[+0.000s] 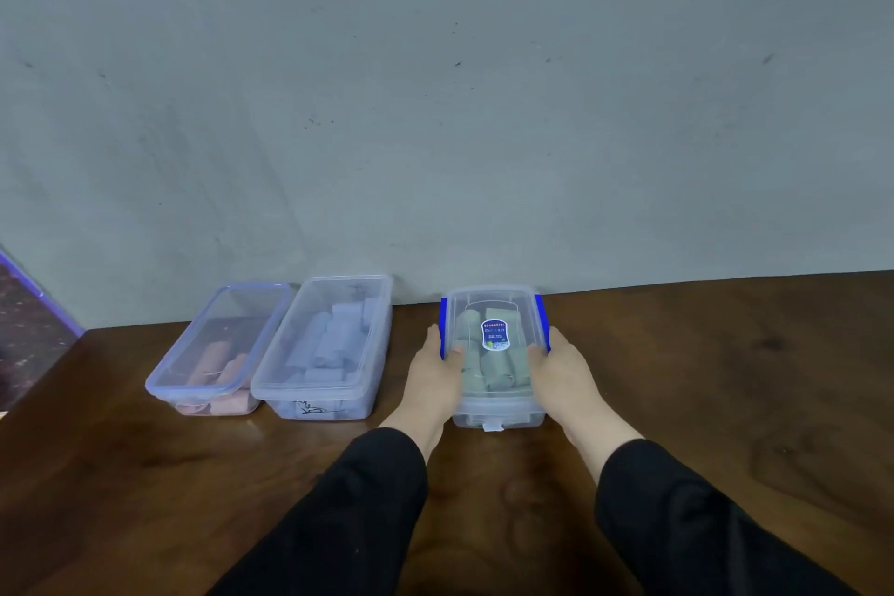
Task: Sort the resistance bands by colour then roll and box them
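Near the middle of the frame, your left hand (438, 375) and your right hand (563, 373) hold the two long sides of a clear box (498, 416) that sits on the brown wooden counter (725, 402). Your thumbs lie curled over the top of its lid (494, 300), and the rest of your fingers are hidden down the sides, so you cannot tell how they bend. Blue clips (542, 319) show on both sides of the lid, and a small blue sticker (494, 334) sits on top of it. Inside this box you can see green rolled bands (498, 370). Left of your hands, well apart from them, stand two more clear boxes, side by side and touching. One, the middle box (319, 407), has its lid on and holds light blue rolled bands (334, 339), with black scribbled writing on its front. At the far left, the pink box (213, 407) holds pink rolled bands (213, 368), and its lid (222, 339) rests on it tilted, not pressed flat. All three boxes stand close to the grey wall (435, 87) at the back of the counter. Your black sleeves (348, 513) fill the bottom of the frame.
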`<control>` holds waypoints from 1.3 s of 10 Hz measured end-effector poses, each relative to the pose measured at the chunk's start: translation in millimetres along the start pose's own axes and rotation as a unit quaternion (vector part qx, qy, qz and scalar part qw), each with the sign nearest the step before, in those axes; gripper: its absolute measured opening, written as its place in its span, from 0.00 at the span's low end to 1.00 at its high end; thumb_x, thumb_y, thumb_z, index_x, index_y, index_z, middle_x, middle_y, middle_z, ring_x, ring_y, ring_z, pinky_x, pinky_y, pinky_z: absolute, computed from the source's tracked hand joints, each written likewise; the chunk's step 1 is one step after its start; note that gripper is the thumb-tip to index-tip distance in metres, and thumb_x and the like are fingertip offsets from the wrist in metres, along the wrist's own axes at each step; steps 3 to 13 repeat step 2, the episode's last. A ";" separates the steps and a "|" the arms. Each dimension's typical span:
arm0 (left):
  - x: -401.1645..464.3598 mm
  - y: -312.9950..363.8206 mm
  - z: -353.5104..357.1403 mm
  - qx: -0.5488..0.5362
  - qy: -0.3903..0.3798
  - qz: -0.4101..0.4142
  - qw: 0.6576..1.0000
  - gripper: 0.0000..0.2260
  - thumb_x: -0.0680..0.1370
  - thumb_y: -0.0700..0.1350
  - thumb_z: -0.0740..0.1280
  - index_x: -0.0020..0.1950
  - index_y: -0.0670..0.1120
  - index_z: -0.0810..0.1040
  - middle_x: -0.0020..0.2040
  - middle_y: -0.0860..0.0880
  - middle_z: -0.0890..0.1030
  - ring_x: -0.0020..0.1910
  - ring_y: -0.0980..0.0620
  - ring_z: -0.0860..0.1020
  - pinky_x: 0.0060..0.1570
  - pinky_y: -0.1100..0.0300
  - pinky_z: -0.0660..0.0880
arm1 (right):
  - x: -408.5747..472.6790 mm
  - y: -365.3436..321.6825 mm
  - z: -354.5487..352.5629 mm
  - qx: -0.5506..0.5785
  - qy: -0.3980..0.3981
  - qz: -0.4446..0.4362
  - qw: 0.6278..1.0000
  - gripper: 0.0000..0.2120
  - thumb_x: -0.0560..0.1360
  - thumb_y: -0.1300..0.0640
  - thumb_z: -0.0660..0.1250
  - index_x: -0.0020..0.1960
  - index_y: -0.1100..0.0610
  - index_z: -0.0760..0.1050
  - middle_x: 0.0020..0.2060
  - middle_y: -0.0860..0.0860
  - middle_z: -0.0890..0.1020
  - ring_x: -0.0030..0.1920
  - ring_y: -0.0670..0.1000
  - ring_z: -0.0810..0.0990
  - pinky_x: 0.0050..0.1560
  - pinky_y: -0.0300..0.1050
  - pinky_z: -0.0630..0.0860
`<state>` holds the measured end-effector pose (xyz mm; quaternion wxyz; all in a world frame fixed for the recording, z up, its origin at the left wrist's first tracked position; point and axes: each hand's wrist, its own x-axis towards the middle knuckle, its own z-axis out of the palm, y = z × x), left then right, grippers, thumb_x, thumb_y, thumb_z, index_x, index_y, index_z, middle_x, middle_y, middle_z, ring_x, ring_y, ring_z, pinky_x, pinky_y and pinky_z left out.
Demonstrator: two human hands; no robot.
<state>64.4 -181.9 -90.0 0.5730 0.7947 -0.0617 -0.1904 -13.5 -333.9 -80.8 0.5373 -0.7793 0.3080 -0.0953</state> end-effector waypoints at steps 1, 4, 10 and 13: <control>-3.2 11.7 1.3 0.078 -0.016 -0.021 0.997 0.26 0.86 0.49 0.56 0.82 0.49 0.51 0.74 0.49 0.70 0.58 0.56 0.75 0.52 0.67 0.73 | -0.2 -1.5 -3.0 -0.041 -0.032 0.012 0.999 0.20 0.86 0.58 0.55 0.77 0.60 0.63 0.62 0.55 0.79 0.57 0.57 0.80 0.54 0.46 0.77; -7.0 25.1 -7.9 0.183 -0.006 0.005 0.983 0.30 0.85 0.53 0.56 0.82 0.45 0.47 0.82 0.47 0.55 0.78 0.48 0.61 0.74 0.56 0.62 | -6.4 -7.6 -16.2 -0.109 -0.059 0.001 0.992 0.32 0.86 0.47 0.53 0.83 0.60 0.44 0.81 0.56 0.56 0.79 0.57 0.60 0.73 0.45 0.63; -7.0 25.1 -7.9 0.183 -0.006 0.005 0.983 0.30 0.85 0.53 0.56 0.82 0.45 0.47 0.82 0.47 0.55 0.78 0.48 0.61 0.74 0.56 0.62 | -6.4 -7.6 -16.2 -0.109 -0.059 0.001 0.992 0.32 0.86 0.47 0.53 0.83 0.60 0.44 0.81 0.56 0.56 0.79 0.57 0.60 0.73 0.45 0.63; -7.0 25.1 -7.9 0.183 -0.006 0.005 0.983 0.30 0.85 0.53 0.56 0.82 0.45 0.47 0.82 0.47 0.55 0.78 0.48 0.61 0.74 0.56 0.62 | -6.4 -7.6 -16.2 -0.109 -0.059 0.001 0.992 0.32 0.86 0.47 0.53 0.83 0.60 0.44 0.81 0.56 0.56 0.79 0.57 0.60 0.73 0.45 0.63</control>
